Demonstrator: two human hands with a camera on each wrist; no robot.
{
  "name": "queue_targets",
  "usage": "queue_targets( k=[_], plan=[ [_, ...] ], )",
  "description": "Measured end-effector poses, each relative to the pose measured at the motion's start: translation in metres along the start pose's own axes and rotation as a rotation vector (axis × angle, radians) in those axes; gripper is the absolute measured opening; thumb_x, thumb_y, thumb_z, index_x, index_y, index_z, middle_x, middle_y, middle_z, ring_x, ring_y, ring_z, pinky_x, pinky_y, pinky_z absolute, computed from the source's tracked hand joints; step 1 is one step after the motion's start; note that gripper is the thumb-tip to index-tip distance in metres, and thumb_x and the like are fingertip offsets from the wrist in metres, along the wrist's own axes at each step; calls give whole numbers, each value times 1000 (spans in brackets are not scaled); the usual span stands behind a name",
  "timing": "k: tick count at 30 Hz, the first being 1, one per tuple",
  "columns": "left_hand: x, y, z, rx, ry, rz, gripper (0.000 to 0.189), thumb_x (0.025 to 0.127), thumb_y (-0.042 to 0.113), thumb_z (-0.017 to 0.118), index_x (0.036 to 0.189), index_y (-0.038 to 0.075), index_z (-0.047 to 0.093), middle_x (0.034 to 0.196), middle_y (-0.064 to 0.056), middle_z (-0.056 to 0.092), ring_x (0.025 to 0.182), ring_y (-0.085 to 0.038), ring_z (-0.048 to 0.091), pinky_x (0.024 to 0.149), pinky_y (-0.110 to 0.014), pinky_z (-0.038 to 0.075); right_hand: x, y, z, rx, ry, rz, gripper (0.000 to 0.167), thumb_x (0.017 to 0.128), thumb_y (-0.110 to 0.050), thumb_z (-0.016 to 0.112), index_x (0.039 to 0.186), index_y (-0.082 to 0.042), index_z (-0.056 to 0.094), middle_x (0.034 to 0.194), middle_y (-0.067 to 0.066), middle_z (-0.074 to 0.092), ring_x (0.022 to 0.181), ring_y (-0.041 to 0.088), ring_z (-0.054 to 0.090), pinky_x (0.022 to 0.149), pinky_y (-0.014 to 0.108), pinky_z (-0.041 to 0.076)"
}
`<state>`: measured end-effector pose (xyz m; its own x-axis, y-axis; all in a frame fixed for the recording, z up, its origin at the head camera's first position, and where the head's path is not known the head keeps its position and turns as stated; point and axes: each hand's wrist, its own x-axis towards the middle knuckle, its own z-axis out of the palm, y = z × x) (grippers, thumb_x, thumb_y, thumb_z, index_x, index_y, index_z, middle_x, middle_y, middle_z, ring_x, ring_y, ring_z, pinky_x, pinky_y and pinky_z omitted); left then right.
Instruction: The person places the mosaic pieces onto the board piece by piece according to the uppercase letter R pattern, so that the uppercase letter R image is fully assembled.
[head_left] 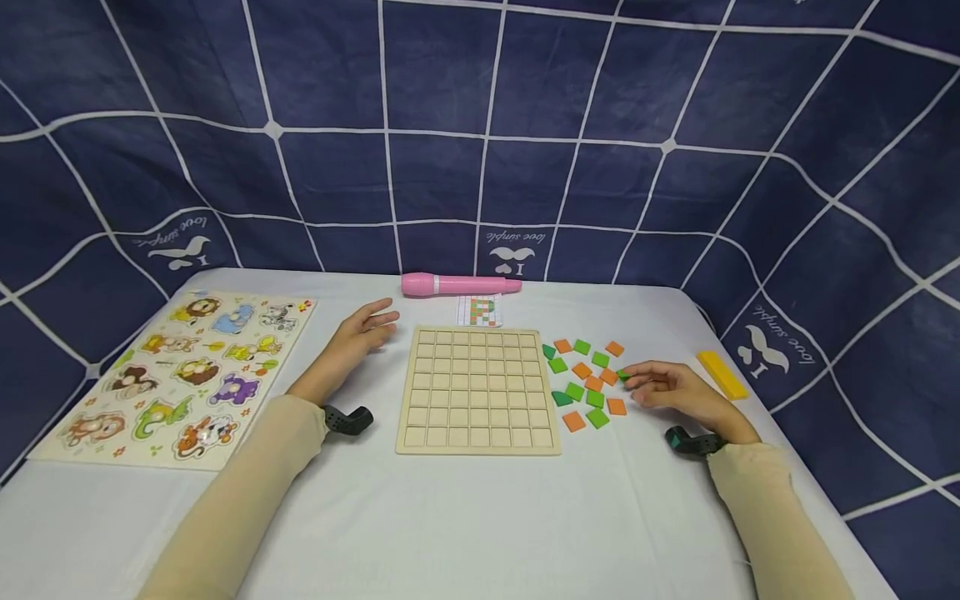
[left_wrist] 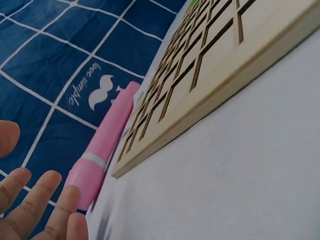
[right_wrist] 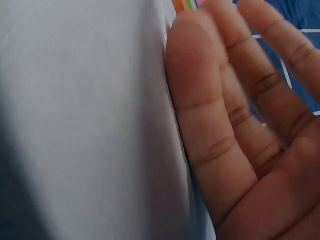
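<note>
My left hand hovers left of a wooden grid board, fingers spread and relaxed, holding nothing. In the left wrist view, its fingers appear in front of a pink marker-shaped object. On the right, my right hand is low over the table, its fingertips at a green tile on the edge of a loose group of tiles. Several orange tiles and green tiles lie between the board and this hand. In the right wrist view its fingers look loosely extended, and the tile contact is hidden.
A small pattern card lies behind the board, beside the pink object. On the left rests an animal puzzle board. A yellow block is near the right table edge. Dark blue checked cloth hangs around the white table.
</note>
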<state>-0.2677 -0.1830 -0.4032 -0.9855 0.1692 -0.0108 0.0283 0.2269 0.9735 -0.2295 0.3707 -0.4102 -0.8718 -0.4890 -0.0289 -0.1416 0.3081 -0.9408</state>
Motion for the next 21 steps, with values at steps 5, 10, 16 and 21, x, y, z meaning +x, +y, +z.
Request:
queue_targets(
  k=[5, 10, 16, 21],
  plan=[
    [10, -7, -1, -19, -28, 1, 66, 111, 16, 57, 170, 5, 31, 166, -21, 45, 145, -34, 51, 116, -48, 41, 3, 3, 0, -72, -6, -17, 41, 97, 8, 70, 133, 23, 59, 112, 0, 76, 94, 10, 67, 84, 19, 55],
    [19, -14, -2, -2, -39, 21, 65, 110, 22, 60, 168, 5, 36, 163, -19, 50, 125, -10, 62, 104, -32, 46, 4, 4, 2, -150, -6, -5, 37, 93, 5, 77, 126, 19, 67, 99, 4, 70, 86, 11, 59, 76, 20, 49],
    [30, -21, 2, 87, -34, 80, 60, 109, 22, 63, 163, 3, 45, 158, -22, 55, 126, -26, 65, 89, -30, 50, 5, 5, 4, -189, -9, -2, 36, 91, 6, 79, 123, 19, 69, 96, 1, 66, 84, 9, 57, 74, 19, 49],
    [33, -25, 6, 260, -43, 124, 59, 104, 20, 71, 157, 2, 53, 151, -23, 61, 125, -41, 65, 97, -42, 51, 5, 6, 5, -210, -18, -3, 36, 91, 5, 81, 122, 17, 70, 95, 1, 64, 82, 9, 55, 72, 19, 48]
  ],
)
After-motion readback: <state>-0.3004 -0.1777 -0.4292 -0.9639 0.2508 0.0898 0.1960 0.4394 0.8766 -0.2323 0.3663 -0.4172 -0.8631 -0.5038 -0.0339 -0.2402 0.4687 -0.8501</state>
